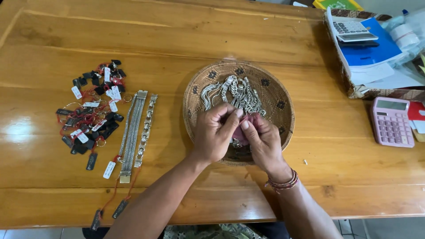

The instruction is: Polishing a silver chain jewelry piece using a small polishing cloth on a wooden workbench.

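Note:
A round woven basket tray [279, 95] sits mid-table and holds a heap of silver chain bracelets [237, 95]. Both of my hands are over its near half. My left hand [214, 132] is closed and pinches a silver bracelet that runs up into the heap. My right hand [261, 139], with a beaded band on the wrist, presses a small dark red cloth [248, 124] against that bracelet. The piece between my fingers is mostly hidden.
Two flat silver bracelets [135, 128] with tags lie left of the tray, next to a pile of black and white tags on red strings [93, 110]. A pink calculator [392, 121] and a box with papers, a blue book and another calculator [358, 33] are at right.

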